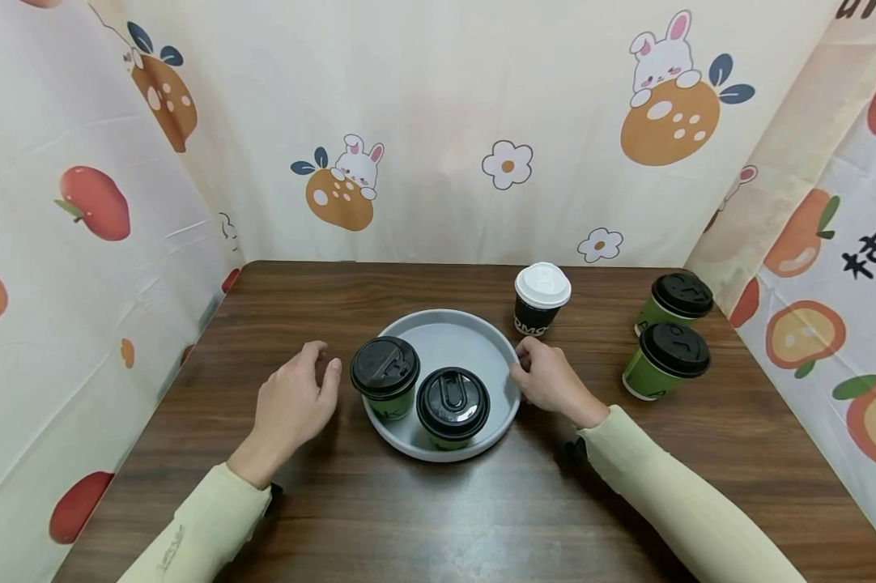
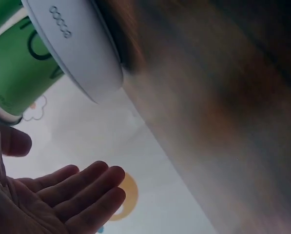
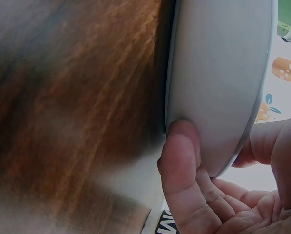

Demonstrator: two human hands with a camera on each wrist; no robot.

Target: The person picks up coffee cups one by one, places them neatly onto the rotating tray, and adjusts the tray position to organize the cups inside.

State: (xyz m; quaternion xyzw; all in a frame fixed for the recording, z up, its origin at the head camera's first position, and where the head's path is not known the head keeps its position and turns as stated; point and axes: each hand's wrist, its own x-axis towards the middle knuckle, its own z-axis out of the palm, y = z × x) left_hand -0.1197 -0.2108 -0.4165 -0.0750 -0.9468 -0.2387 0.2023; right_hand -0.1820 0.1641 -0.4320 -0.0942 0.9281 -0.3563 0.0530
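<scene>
Curtains (image 1: 438,73) border a wood-grain table (image 1: 365,526) where the right grip (image 1: 553,380) pinches a gray tray (image 1: 448,336), the left grip (image 1: 292,405) loosely extended, empty.

A round grey tray (image 1: 461,334) lies on the brown table (image 1: 438,526), bearing two upright, black-lidded green cups (image 1: 384,368) (image 1: 452,402).

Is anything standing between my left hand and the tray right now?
Nothing visible: only table surface lies between your left hand and the tray. The nearest cup stands on the tray itself.
</scene>
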